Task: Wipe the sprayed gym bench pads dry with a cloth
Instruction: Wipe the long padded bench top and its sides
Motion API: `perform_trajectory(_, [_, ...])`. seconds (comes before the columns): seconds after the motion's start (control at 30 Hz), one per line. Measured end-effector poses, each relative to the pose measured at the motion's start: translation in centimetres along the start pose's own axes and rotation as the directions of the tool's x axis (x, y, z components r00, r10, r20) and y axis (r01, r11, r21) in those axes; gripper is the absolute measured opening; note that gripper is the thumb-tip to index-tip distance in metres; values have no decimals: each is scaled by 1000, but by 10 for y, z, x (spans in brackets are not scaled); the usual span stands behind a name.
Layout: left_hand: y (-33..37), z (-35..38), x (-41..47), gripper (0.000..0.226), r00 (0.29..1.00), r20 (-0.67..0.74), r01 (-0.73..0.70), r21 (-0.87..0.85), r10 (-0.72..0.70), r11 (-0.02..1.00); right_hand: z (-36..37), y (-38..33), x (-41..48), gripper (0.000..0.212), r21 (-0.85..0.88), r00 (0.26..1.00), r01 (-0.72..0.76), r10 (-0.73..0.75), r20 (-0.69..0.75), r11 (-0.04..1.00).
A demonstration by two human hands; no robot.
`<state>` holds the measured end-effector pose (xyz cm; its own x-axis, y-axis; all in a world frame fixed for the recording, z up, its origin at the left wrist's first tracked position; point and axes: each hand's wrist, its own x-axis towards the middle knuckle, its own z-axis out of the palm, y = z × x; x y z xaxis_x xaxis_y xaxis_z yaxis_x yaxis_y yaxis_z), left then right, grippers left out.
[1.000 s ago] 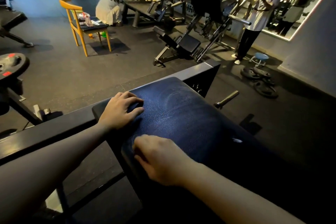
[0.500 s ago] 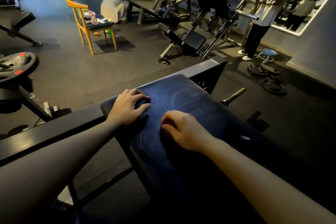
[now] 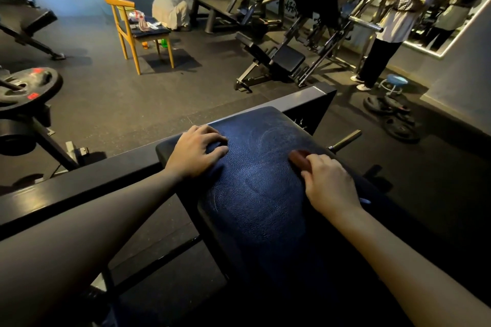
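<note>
Weight plate, far left: round, black, on a bar; two red labels, not readable.

Chair: yellow wood, curved back, dark seat with small packets too blurred to identify.

Person crouching behind the chair: pale clothing, back turned.

Frame rail: black square steel tube, running behind the pad.

Left hand: released, lay palm down on the pad's near-left corner with its fingers spread and slightly bent, gripping nothing.

Pad: dark blue, pebbled leather-like cover, rounded corners, faint pale curved streaks across the top; its near end was lost in shadow.

Cloth: on the pad's right side, dark red, only a rolled edge showing; the rest was hidden under the fingers.

Right hand: fingers curled over the cloth, grasping it against the pad.

Steel plate behind the pad: small white marks, illegible.

Peg: short metal cylinder.

Machine: black padded seat, angled steel bars; white writing behind it, unreadable.

Person standing: head cut off by the frame.

Stool: round blue seat.

Floor plates: black stack, dim.
</note>
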<state>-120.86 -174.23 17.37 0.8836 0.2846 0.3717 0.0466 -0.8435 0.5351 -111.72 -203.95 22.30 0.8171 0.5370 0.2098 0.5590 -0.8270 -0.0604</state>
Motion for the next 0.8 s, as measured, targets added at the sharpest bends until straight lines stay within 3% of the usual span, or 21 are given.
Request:
perform_trajectory(0.13, [1,1,0,56,1000,5,26,-10,-26,1000,-2,-30,-2,18,167,1000,-14,16,-8,986])
perform_trajectory(0.2, [0,0,1,56,999,12,32,-51,-32,998,-2,-69,-25,23,324,988,152,-155,-16,934])
perform_trajectory(0.23, [-1,-1,1,57,999,14,36,-83,-35,996,-3,-89,-41,28,403,953,290,-303,-34,868])
perform_trajectory(0.3, [-2,-2,0,56,999,22,42,-147,-40,988,-4,-114,-75,34,466,794,556,-606,-54,688])
perform_trajectory(0.37, [-3,-3,-1,56,998,39,49,-182,-43,982,-1,-107,-81,38,424,652,700,-757,-49,575])
perform_trajectory(0.4, [-4,-4,-1,56,998,44,47,-187,-40,981,2,-95,-71,40,397,648,712,-759,-54,579])
perform_trajectory(0.47, [-3,-4,-1,56,998,46,39,-182,-31,983,7,-63,-37,40,345,771,611,-634,-58,713])
perform_trajectory(0.57, [-1,-4,-2,58,999,44,27,-163,-20,986,8,-15,26,31,233,978,202,-210,10,951])
perform_trajectory(0.63, [0,-4,-1,58,999,32,28,-169,-23,985,9,-12,48,24,212,999,-40,41,0,976])
perform_trajectory(0.67, [0,-4,-1,57,999,23,36,-179,-32,983,12,-26,49,23,217,998,-62,64,-6,974])
perform_trajectory(0.73, [1,-3,-1,57,997,-13,69,-215,-74,974,17,-71,27,26,321,993,118,-116,-25,940])
perform_trajectory(0.8, [1,-3,-4,52,989,-77,98,-295,-125,951,15,-106,-10,34,419,886,432,-463,-29,799])
